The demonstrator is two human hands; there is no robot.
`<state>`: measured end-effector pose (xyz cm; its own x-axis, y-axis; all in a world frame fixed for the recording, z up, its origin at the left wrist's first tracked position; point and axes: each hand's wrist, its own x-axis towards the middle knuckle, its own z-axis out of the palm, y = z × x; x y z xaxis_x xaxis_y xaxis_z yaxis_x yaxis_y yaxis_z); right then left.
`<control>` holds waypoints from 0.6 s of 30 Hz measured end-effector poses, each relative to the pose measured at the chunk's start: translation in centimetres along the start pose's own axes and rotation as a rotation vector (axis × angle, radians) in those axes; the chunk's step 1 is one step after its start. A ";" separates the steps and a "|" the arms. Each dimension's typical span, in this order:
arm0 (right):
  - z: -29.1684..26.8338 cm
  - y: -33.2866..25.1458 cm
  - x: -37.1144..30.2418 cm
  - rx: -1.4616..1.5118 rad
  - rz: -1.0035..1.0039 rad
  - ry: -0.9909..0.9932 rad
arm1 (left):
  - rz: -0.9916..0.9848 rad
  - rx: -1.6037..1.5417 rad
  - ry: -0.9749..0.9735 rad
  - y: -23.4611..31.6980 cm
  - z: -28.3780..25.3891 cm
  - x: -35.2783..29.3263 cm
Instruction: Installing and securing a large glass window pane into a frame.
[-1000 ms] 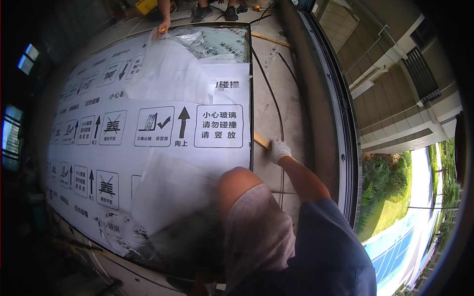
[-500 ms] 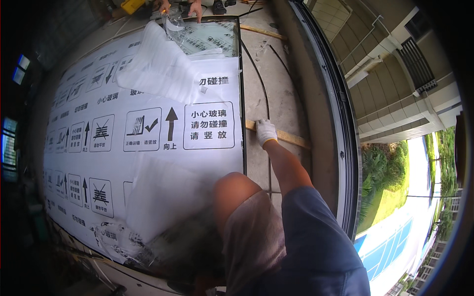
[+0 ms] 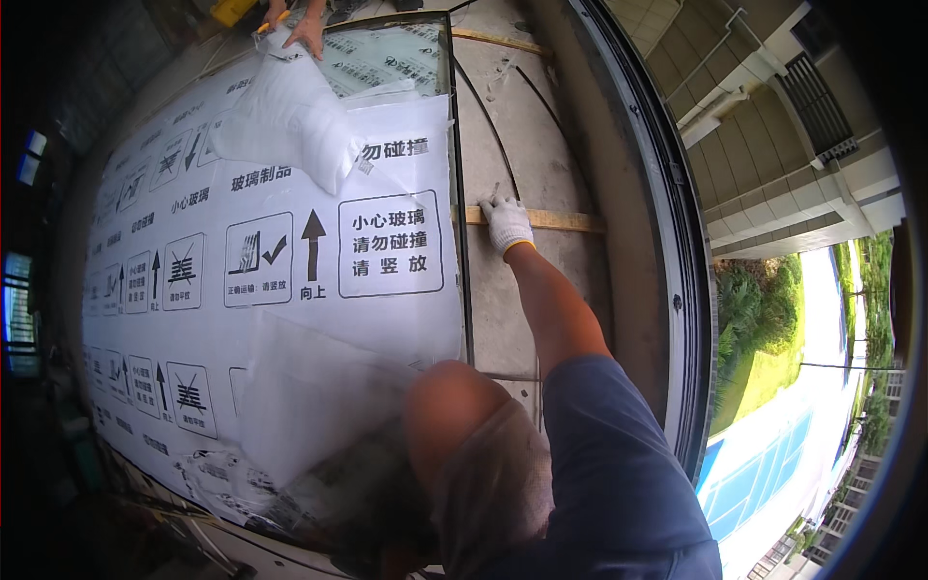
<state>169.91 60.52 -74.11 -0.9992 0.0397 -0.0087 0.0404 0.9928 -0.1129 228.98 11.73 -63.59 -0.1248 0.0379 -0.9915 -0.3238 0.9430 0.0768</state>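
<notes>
My right hand [image 3: 508,224], in a white knitted glove, reaches out on the right arm in a dark blue sleeve. It lies on a wooden strip [image 3: 565,222], fingers bent over its far edge; the fingertips are hidden. The strip lies on the concrete floor beside a large flat glass panel [image 3: 372,60], mostly covered by printed white protective sheet [image 3: 329,333]. One strip end meets the panel's dark edge. My left hand is out of view. My bare knee [image 3: 449,401] is near the panel's near right part.
At the far end another person's hands [image 3: 305,37] hold an orange-handled tool [image 3: 274,21] and crumpled white foam wrap [image 3: 295,111]. A second wooden strip [image 3: 503,42] and a black cable [image 3: 491,111] lie on the floor [image 3: 498,285]. A dark frame track [image 3: 667,203] runs along the right.
My right hand and the wooden strip have moved farther away, and the strip has turned squarer to the panel. The other person's hands have shifted onto the foam wrap.
</notes>
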 end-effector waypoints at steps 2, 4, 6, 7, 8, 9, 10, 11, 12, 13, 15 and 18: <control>0.3 0.0 0.3 -0.008 -0.040 0.075 | 0.088 -0.057 0.003 -0.1 0.0 0.0; 0.2 0.0 1.7 -0.090 -0.026 -0.031 | 0.080 -0.021 0.042 -0.2 -0.2 -0.5; 0.2 0.5 2.7 -0.066 -0.065 -0.023 | 0.056 0.011 0.073 -0.6 -0.3 -1.1; 0.2 0.8 2.8 -0.011 -0.043 -0.022 | 0.058 0.036 0.049 -0.3 -0.4 -0.8; 0.2 0.9 2.9 -0.005 -0.055 -0.027 | 0.066 0.060 0.028 0.2 -0.5 -0.5; 0.2 0.8 3.1 0.030 -0.017 0.011 | 0.068 0.057 0.030 0.5 -0.7 -0.3; 0.5 0.6 3.1 0.061 0.040 0.030 | 0.068 0.058 0.036 0.5 -0.9 -0.4; 0.6 0.4 3.5 0.069 0.016 0.045 | 0.069 0.059 0.041 0.5 -1.0 -0.6; 0.6 0.3 3.5 0.077 0.019 0.032 | 0.067 0.052 0.035 0.7 -1.0 -0.8; 0.5 0.7 3.3 0.078 0.023 0.019 | 0.056 0.039 0.021 0.8 -1.0 -1.0; 0.1 0.5 3.0 0.098 0.034 0.006 | -0.014 0.004 -0.036 1.2 -1.4 -1.3; -0.4 0.1 3.3 0.096 0.056 -0.012 | -0.152 -0.036 -0.156 2.1 -2.4 -1.3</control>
<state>166.58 60.82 -73.74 -0.9952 0.0929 -0.0299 0.0970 0.9736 -0.2065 226.21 12.83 -61.90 0.0737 -0.0500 -0.9960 -0.3617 0.9294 -0.0734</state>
